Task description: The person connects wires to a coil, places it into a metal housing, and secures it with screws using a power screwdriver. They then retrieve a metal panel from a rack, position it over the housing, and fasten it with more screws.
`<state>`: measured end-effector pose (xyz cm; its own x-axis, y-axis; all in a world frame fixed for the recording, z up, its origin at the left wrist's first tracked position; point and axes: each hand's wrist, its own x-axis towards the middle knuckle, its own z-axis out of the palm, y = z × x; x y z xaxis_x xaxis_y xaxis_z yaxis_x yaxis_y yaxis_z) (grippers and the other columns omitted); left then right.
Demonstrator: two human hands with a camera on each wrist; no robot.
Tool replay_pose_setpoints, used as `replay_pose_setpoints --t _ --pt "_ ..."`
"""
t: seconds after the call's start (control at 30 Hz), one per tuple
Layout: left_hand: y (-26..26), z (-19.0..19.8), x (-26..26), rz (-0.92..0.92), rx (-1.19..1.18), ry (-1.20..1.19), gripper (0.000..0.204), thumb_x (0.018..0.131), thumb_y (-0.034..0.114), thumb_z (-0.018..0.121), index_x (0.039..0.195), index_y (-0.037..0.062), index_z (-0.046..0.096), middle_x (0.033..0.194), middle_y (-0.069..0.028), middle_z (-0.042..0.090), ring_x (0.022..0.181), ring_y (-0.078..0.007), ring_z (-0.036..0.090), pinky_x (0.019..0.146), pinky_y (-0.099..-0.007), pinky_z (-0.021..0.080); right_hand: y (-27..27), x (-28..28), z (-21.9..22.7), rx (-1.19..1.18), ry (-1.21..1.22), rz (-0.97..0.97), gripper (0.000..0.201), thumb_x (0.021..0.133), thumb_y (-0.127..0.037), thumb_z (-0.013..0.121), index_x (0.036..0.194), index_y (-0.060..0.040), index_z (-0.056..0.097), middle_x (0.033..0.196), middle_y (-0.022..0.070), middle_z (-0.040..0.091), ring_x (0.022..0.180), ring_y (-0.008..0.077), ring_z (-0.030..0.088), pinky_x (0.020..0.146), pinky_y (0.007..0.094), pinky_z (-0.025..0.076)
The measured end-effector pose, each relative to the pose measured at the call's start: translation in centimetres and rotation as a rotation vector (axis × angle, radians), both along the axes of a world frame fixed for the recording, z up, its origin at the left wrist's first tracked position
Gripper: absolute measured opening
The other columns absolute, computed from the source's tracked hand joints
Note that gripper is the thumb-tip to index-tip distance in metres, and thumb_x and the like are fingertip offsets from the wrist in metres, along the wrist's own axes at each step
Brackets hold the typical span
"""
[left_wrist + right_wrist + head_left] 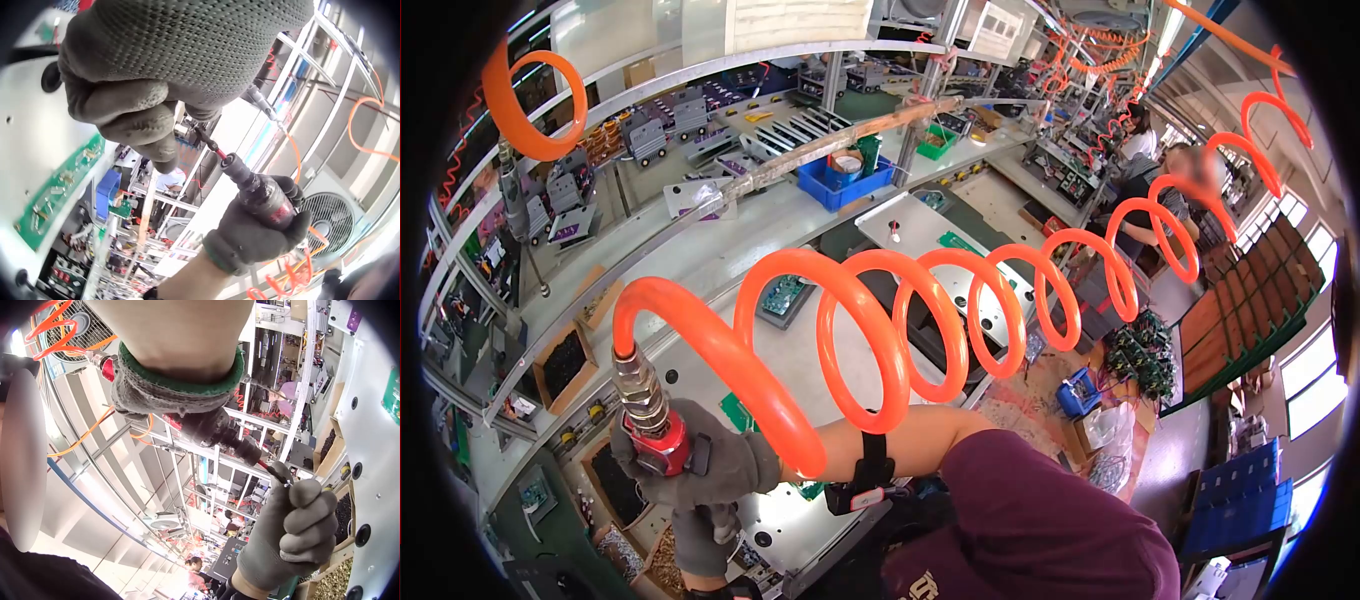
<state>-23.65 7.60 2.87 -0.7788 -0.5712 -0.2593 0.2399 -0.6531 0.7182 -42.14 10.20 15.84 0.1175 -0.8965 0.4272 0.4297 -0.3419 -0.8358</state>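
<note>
My gloved right hand (735, 460) grips an air screwdriver (262, 195) around its body, fingers wrapped about it. An orange coiled air hose (870, 345) runs from its metal coupling (638, 392) across the head view. From the screwdriver's nose a bit with a red sleeve (265, 466) reaches to my gloved left hand (284, 534). The left fingers (134, 119) are curled, with thumb and forefinger pinching a small shiny screw (288, 484) at the bit's tip. Much of the left hand lies below the right one in the head view.
A white work plate with a green circuit board (59, 190) lies beside the hands. Wooden bins of small parts (565, 365) stand at the left. A blue bin (845, 185) sits on the bench behind. Another screwdriver (515, 205) hangs at left. People work farther back.
</note>
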Motion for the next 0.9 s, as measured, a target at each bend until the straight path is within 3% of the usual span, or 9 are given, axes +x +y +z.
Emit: replay_pose_setpoints --t 0.03,0.1,0.23,0.33,0.47,0.53,0.57,0.63,0.9 --pt "-0.1 -0.1 0.3 0.000 -0.004 0.001 0.021 0.096 0.024 0.040 0.090 0.0066 0.049 0.061 -0.0005 0.043 0.042 -0.0062 0.035 0.037 -0.0189 0.027 -0.2 0.1 0.1 0.001 0.002 -0.002 0.042 0.072 -0.019 0.073 0.105 -0.0076 0.050 0.085 0.0027 0.054 0.075 0.0143 0.052 0.068 0.0326 0.046" --pt "-0.3 -0.3 0.9 0.097 -0.170 -0.191 0.052 0.089 0.057 0.048 0.082 0.0053 0.054 0.052 -0.0033 0.043 0.034 -0.0110 0.032 0.032 -0.0230 0.027 -0.5 0.2 0.1 0.000 -0.004 -0.005 0.042 0.072 -0.019 0.073 0.105 -0.0076 0.050 0.085 0.0022 0.054 0.075 0.0140 0.052 0.068 0.0327 0.046" --pt "1.3 -2.1 3.9 0.299 -0.231 -0.752 0.039 0.091 0.040 0.052 0.090 0.0014 0.057 0.062 -0.0040 0.054 0.049 -0.0104 0.049 0.043 -0.0214 0.037 -2.0 0.8 -3.6 -0.028 -0.062 -0.036 0.039 0.073 -0.016 0.071 0.105 -0.0072 0.049 0.087 0.0010 0.052 0.079 0.0127 0.050 0.071 0.0317 0.045" --pt "3.7 -2.9 4.6 0.035 -0.231 -0.746 0.039 0.087 0.032 0.062 0.112 0.0026 0.054 0.077 -0.0048 0.056 0.063 -0.0103 0.053 0.059 -0.0263 0.046 -0.2 0.1 -1.8 0.022 -0.074 -0.024 0.036 0.075 -0.013 0.069 0.103 -0.0076 0.049 0.089 0.0002 0.052 0.083 0.0112 0.049 0.074 0.0304 0.044" --pt "5.9 -2.8 2.8 -0.071 -0.362 -0.685 0.031 0.087 0.027 0.056 0.100 -0.0020 0.058 0.076 -0.0052 0.061 0.064 -0.0112 0.056 0.055 -0.0229 0.044 -0.2 0.0 -2.2 0.035 0.029 -0.077 0.033 0.076 -0.011 0.069 0.102 -0.0078 0.049 0.088 0.0000 0.053 0.081 0.0102 0.051 0.073 0.0294 0.045" --pt "6.3 -1.7 2.1 -0.073 -0.233 -0.649 0.035 0.083 0.020 0.060 0.109 -0.0039 0.058 0.092 -0.0086 0.065 0.079 -0.0152 0.060 0.071 -0.0278 0.048 -0.2 0.1 -2.3 0.012 0.040 -0.101 0.031 0.076 -0.010 0.069 0.100 -0.0079 0.050 0.086 0.0000 0.053 0.080 0.0103 0.051 0.072 0.0292 0.045" --pt "6.4 -0.9 1.9 -0.075 -0.238 -0.649 0.035 0.083 0.020 0.060 0.109 -0.0039 0.058 0.092 -0.0086 0.065 0.079 -0.0152 0.060 0.071 -0.0278 0.048 -0.2 0.2 -2.2 -0.007 0.051 -0.123 0.030 0.075 -0.009 0.069 0.099 -0.0079 0.050 0.085 0.0000 0.054 0.078 0.0105 0.052 0.071 0.0290 0.046" --pt "6.5 0.5 1.7 -0.084 -0.163 -0.669 0.026 0.087 0.028 0.063 0.092 0.0046 0.053 0.064 -0.0004 0.049 0.051 -0.0105 0.047 0.047 -0.0242 0.040 -0.6 0.4 -3.0 -0.017 0.036 -0.108 0.031 0.076 -0.009 0.069 0.100 -0.0079 0.050 0.085 -0.0003 0.054 0.078 0.0103 0.053 0.070 0.0290 0.047" --pt "6.7 1.7 1.0 -0.118 -0.235 -0.711 0.031 0.084 0.030 0.067 0.087 0.0027 0.053 0.064 0.0000 0.049 0.053 -0.0106 0.047 0.049 -0.0258 0.039 -1.6 1.0 -5.3 0.003 -0.032 -0.128 0.047 0.076 -0.011 0.070 0.116 -0.0081 0.046 0.093 0.0006 0.054 0.081 0.0089 0.053 0.070 0.0290 0.048"
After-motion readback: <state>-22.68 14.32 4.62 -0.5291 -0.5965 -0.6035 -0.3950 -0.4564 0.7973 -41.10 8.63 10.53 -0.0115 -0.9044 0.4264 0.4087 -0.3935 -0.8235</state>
